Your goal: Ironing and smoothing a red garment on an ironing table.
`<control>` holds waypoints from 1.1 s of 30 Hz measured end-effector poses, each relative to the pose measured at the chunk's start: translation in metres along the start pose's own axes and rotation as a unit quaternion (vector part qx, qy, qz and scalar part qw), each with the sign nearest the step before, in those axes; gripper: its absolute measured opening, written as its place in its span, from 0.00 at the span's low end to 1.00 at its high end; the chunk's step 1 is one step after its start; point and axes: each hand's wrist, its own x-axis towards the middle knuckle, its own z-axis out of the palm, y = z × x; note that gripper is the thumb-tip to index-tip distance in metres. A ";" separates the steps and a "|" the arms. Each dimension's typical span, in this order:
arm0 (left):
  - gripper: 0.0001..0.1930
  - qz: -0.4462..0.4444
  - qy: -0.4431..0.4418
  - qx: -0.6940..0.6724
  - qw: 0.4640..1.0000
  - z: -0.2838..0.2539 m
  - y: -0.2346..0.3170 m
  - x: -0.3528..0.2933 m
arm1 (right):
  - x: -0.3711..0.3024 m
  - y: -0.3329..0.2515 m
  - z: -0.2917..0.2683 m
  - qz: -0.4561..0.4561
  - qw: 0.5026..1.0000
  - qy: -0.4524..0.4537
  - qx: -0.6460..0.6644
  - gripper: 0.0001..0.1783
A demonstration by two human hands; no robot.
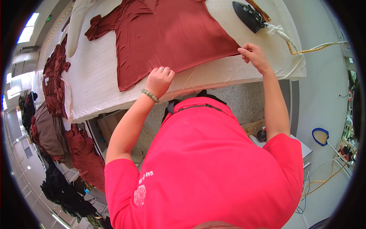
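A dark red blouse (171, 36) lies spread on the padded white ironing table (93, 80), its hem toward me and one sleeve stretched out to the left. My left hand (160, 79), with a ring and a beaded bracelet, is closed on the hem left of its middle. At the hem's right corner my right hand (252, 55) pinches the fabric between thumb and fingers. A black steam iron (248, 17) rests on the table beyond my right hand, its wrapped hose running off to the right.
More dark red garments (56, 76) hang over the table's left edge. A narrow white padded sleeve board (76, 28) stands at the far left. Below on the left are piled red, brown and black clothes (49, 129). A white wall (316, 91) is on the right, with a blue-rimmed item (320, 136).
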 end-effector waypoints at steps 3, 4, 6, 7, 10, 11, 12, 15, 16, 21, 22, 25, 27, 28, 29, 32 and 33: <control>0.03 -0.005 -0.017 -0.011 1.000 0.015 0.011 -0.010 | 0.001 0.040 0.004 0.057 0.994 0.000 -0.089 0.15; 0.03 -0.006 -0.024 -0.015 1.000 0.022 0.012 -0.011 | 0.009 0.048 0.003 0.054 0.994 -0.005 -0.093 0.15; 0.03 -0.006 -0.034 -0.014 0.999 0.019 0.016 -0.011 | 0.005 0.069 0.011 0.020 0.973 0.058 -0.221 0.15; 0.03 0.000 -0.040 -0.011 0.999 0.018 0.016 -0.009 | 0.002 0.078 0.013 0.003 0.955 0.089 -0.283 0.15; 0.04 -0.014 -0.053 0.002 0.999 0.019 0.016 -0.007 | 0.001 0.055 0.034 -0.042 0.877 0.152 -0.453 0.14; 0.04 -0.021 -0.058 0.006 0.998 0.019 0.018 -0.008 | 0.000 0.043 0.045 -0.063 0.825 0.187 -0.530 0.14; 0.04 -0.030 -0.064 0.010 0.997 0.019 0.019 -0.012 | 0.004 0.029 0.058 -0.065 0.827 0.179 -0.530 0.14; 0.08 -0.101 -0.050 -0.055 0.992 0.000 0.018 -0.016 | 0.010 -0.008 0.128 -0.144 0.901 0.139 -0.386 0.14; 0.09 -0.132 -0.040 -0.085 0.987 -0.007 0.017 -0.018 | 0.013 -0.014 0.158 -0.137 0.928 0.070 -0.340 0.14; 0.22 -0.495 0.079 -0.025 0.865 0.002 -0.062 -0.126 | 0.032 -0.025 0.252 -0.011 0.920 -0.118 -0.374 0.19; 0.23 -0.573 0.076 0.032 0.815 0.007 -0.072 -0.150 | 0.033 -0.026 0.258 -0.013 0.919 -0.126 -0.374 0.19; 0.20 -0.621 -0.036 -0.070 0.780 -0.009 -0.085 -0.150 | 0.035 -0.031 0.260 -0.001 0.903 -0.128 -0.410 0.22; 0.19 -0.644 -0.083 -0.121 0.751 -0.017 -0.098 -0.154 | 0.037 -0.035 0.264 0.003 0.896 -0.132 -0.424 0.21; 0.16 -0.659 -0.015 -0.291 0.694 -0.020 -0.105 -0.161 | 0.035 -0.037 0.266 0.013 0.892 -0.126 -0.434 0.20; 0.13 -0.647 0.056 -0.450 0.613 -0.024 -0.112 -0.168 | 0.035 -0.039 0.268 0.023 0.888 -0.120 -0.443 0.20; 0.09 -0.589 0.124 -0.611 0.514 -0.041 -0.131 -0.188 | 0.036 -0.040 0.269 0.040 0.887 -0.119 -0.445 0.19; 0.08 -0.572 0.123 -0.625 0.517 -0.053 -0.132 -0.199 | 0.033 -0.041 0.268 0.050 0.887 -0.119 -0.444 0.19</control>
